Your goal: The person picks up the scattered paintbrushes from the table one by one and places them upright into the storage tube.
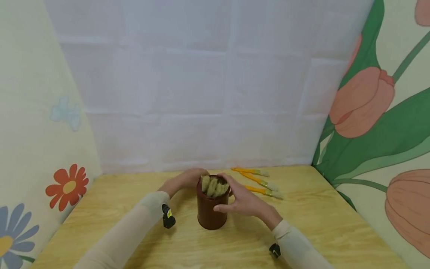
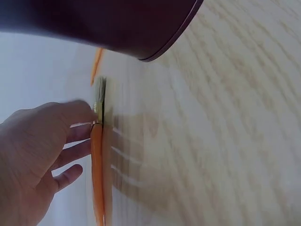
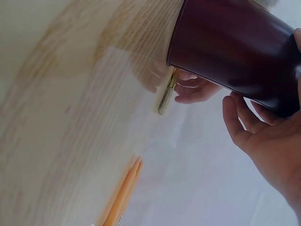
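A dark red-brown cylindrical container (image 1: 212,213) stands on the table, with several tan, fuzzy-looking pieces (image 1: 214,187) filling its mouth. My right hand (image 1: 243,200) grips it from the right, thumb across the front and fingers round the far side. Behind the container, my left hand (image 1: 184,181) is partly hidden in the head view. The left wrist view has that hand (image 2: 51,141) beside an orange-handled paintbrush (image 2: 97,174) on the table. Its fingers are spread, and a blurred fingertip touches the metal collar below the bristles.
Several orange-handled paintbrushes (image 1: 256,181) lie on the table (image 1: 181,243) to the right of the container. A white sheet (image 1: 201,93) hangs along the table's back edge. Flower-patterned panels (image 1: 369,112) flank both sides.
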`<state>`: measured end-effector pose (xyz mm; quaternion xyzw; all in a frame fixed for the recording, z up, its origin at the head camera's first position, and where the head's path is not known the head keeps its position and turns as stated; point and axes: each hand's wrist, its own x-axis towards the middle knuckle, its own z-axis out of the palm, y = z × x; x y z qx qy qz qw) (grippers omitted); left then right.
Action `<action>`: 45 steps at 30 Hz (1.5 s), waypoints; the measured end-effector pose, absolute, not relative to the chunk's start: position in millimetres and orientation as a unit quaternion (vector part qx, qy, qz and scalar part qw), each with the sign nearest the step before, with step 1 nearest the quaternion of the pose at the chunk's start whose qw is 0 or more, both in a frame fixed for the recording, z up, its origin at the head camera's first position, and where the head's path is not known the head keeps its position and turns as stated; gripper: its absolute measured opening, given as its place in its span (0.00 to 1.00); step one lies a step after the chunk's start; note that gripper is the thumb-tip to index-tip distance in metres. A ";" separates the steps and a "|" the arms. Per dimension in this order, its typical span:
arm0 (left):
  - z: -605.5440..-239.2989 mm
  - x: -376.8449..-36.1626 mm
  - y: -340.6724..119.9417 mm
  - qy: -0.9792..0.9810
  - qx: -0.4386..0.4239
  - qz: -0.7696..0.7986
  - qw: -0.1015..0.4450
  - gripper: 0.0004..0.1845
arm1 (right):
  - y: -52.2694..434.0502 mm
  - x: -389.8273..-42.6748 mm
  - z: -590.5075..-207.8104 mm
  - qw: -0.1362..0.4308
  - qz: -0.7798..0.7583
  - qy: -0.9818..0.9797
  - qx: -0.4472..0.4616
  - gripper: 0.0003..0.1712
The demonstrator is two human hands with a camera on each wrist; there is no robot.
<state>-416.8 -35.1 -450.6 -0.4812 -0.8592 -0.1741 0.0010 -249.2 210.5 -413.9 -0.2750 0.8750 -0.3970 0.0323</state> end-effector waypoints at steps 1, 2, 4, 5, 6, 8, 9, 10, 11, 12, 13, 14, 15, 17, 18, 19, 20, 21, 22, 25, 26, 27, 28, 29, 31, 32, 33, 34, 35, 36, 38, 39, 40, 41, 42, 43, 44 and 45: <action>-451.8 -416.2 -34.4 -0.861 -0.482 -0.162 0.004 0.12 | 210.4 -249.3 -414.9 0.032 -0.397 0.875 -0.274 0.59; -453.0 -415.5 -33.8 -0.864 -0.482 -0.147 0.007 0.12 | 210.2 -249.4 -415.7 0.032 -0.395 0.876 -0.274 0.59; -455.9 -414.5 -32.8 -0.865 -0.488 -0.115 0.027 0.11 | 209.7 -249.5 -416.8 0.033 -0.393 0.877 -0.274 0.59; -457.0 -413.9 -32.3 -0.865 -0.490 -0.102 0.038 0.10 | 209.5 -249.5 -417.2 0.032 -0.393 0.877 -0.275 0.59; -457.9 -413.6 -31.9 -0.863 -0.495 -0.091 0.048 0.09 | 209.2 -249.5 -417.4 0.032 -0.392 0.877 -0.276 0.59; -458.4 -413.0 -31.4 -0.860 -0.498 -0.091 0.058 0.07 | 209.0 -249.1 -417.1 0.031 -0.391 0.877 -0.277 0.58; -458.5 -412.8 -31.4 -0.860 -0.499 -0.092 0.060 0.06 | 208.9 -249.0 -416.9 0.031 -0.391 0.877 -0.277 0.58; -458.0 -412.5 -31.5 -0.860 -0.498 -0.094 0.060 0.06 | 208.9 -248.6 -416.5 0.031 -0.390 0.878 -0.277 0.58; -457.6 -412.3 -31.7 -0.861 -0.496 -0.092 0.059 0.06 | 209.1 -248.4 -416.1 0.031 -0.391 0.878 -0.276 0.58; -456.9 -412.0 -32.0 -0.862 -0.494 -0.091 0.059 0.06 | 209.1 -248.0 -415.6 0.032 -0.392 0.877 -0.275 0.58; -456.0 -411.6 -32.5 -0.864 -0.491 -0.089 0.059 0.07 | 209.4 -247.7 -415.0 0.033 -0.393 0.877 -0.274 0.58; -454.9 -411.2 -33.1 -0.866 -0.488 -0.088 0.060 0.07 | 209.7 -247.6 -414.6 0.033 -0.394 0.877 -0.273 0.58; -453.3 -410.8 -33.9 -0.867 -0.486 -0.088 0.064 0.07 | 209.9 -247.5 -414.2 0.034 -0.395 0.877 -0.272 0.58; -449.5 -409.1 -36.8 -0.869 -0.480 -0.089 0.076 0.07 | 209.8 -247.5 -413.9 0.035 -0.397 0.876 -0.271 0.57; -447.0 -408.1 -38.3 -0.869 -0.479 -0.088 0.084 0.07 | 209.7 -247.5 -413.9 0.035 -0.398 0.876 -0.270 0.58; -444.0 -406.9 -39.5 -0.870 -0.477 -0.087 0.090 0.08 | 209.9 -247.6 -414.1 0.034 -0.397 0.877 -0.268 0.58; -440.9 -406.0 -40.6 -0.870 -0.477 -0.085 0.096 0.09 | 210.2 -247.7 -414.5 0.033 -0.398 0.877 -0.268 0.58; -437.1 -405.0 -41.7 -0.869 -0.478 -0.085 0.099 0.10 | 210.5 -247.8 -414.7 0.032 -0.399 0.877 -0.267 0.58; -433.3 -403.7 -42.5 -0.869 -0.477 -0.083 0.101 0.11 | 210.8 -247.9 -415.1 0.029 -0.399 0.877 -0.266 0.58; -420.8 -399.4 -44.6 -0.868 -0.478 -0.092 0.099 0.11 | 211.0 -248.4 -416.4 0.024 -0.396 0.879 -0.265 0.58; -416.5 -398.0 -45.5 -0.868 -0.477 -0.099 0.097 0.11 | 210.9 -248.5 -416.7 0.024 -0.396 0.878 -0.267 0.59; -412.0 -396.6 -46.2 -0.868 -0.476 -0.108 0.097 0.10 | 210.5 -248.7 -416.7 0.024 -0.396 0.878 -0.268 0.59; -407.7 -395.2 -46.9 -0.868 -0.472 -0.118 0.097 0.10 | 210.1 -248.8 -416.8 0.024 -0.395 0.879 -0.268 0.59; -403.4 -393.9 -47.6 -0.868 -0.469 -0.128 0.098 0.11 | 209.8 -248.8 -416.9 0.024 -0.394 0.879 -0.268 0.59; -394.8 -391.7 -48.7 -0.869 -0.461 -0.151 0.099 0.12 | 209.4 -248.9 -416.9 0.025 -0.396 0.878 -0.267 0.59; -390.7 -390.6 -49.2 -0.869 -0.459 -0.160 0.099 0.12 | 209.2 -248.9 -417.0 0.026 -0.397 0.878 -0.267 0.59; -387.0 -389.5 -49.9 -0.868 -0.457 -0.168 0.101 0.13 | 209.2 -249.0 -417.0 0.026 -0.398 0.878 -0.265 0.59; -383.4 -388.1 -50.8 -0.867 -0.455 -0.177 0.101 0.14 | 209.1 -249.0 -417.1 0.027 -0.399 0.877 -0.265 0.59; -379.3 -385.9 -51.9 -0.865 -0.454 -0.187 0.099 0.14 | 208.9 -249.0 -417.1 0.028 -0.400 0.877 -0.265 0.59; -375.1 -383.1 -52.9 -0.865 -0.451 -0.198 0.097 0.14 | 208.8 -249.0 -417.1 0.029 -0.401 0.876 -0.266 0.59; -367.0 -376.9 -54.8 -0.861 -0.447 -0.222 0.097 0.15 | 208.8 -248.6 -416.6 0.031 -0.402 0.875 -0.268 0.59; -363.1 -373.5 -55.6 -0.857 -0.447 -0.236 0.098 0.15 | 208.9 -248.3 -416.4 0.031 -0.402 0.875 -0.269 0.59; -358.7 -369.6 -56.1 -0.853 -0.446 -0.252 0.099 0.15 | 209.1 -247.9 -416.1 0.031 -0.402 0.874 -0.270 0.59; -354.2 -365.4 -56.4 -0.848 -0.447 -0.269 0.099 0.15 | 209.4 -247.4 -415.6 0.031 -0.403 0.874 -0.270 0.58; -350.1 -361.7 -56.3 -0.842 -0.448 -0.281 0.100 0.15 | 209.8 -247.1 -415.3 0.031 -0.404 0.874 -0.269 0.58; -346.5 -358.3 -56.3 -0.838 -0.450 -0.292 0.103 0.15 | 210.2 -246.7 -414.9 0.031 -0.405 0.873 -0.269 0.58; -342.6 -354.6 -56.1 -0.833 -0.451 -0.303 0.104 0.15 | 210.9 -246.5 -414.9 0.031 -0.407 0.873 -0.268 0.58; -338.7 -350.9 -55.7 -0.829 -0.452 -0.312 0.105 0.16 | 211.3 -246.4 -414.9 0.031 -0.408 0.872 -0.267 0.58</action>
